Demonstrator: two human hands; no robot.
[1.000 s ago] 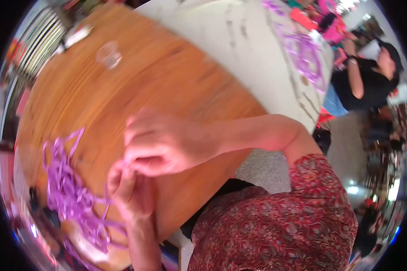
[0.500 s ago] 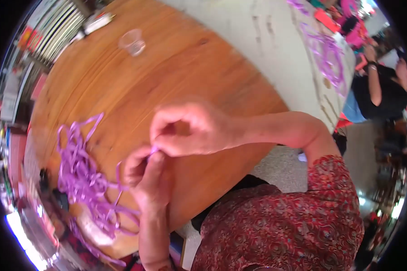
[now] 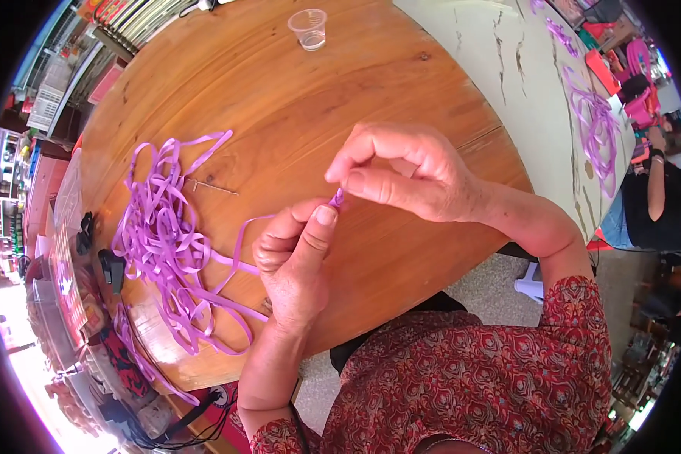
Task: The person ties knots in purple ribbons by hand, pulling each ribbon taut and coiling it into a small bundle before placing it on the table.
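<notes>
Left hand (image 3: pixel 295 265): while it pinches purple ribbon (image 3: pixel 337 200), ribbon pile (image 3: pixel 153 219) lies left.
Right hand (image 3: pixel 435 178): curled by ribbon tip, can't tell if gripping.

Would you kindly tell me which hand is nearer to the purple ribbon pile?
Left: the left hand is just right of the purple ribbon pile; the right hand is farther right.

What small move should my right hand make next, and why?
Probably pinch the exposed tip of the purple piece with your right hand: your left hand grips it, the tip pokes past the thumb, and the right fingers are close by, though contact is unclear.
</notes>
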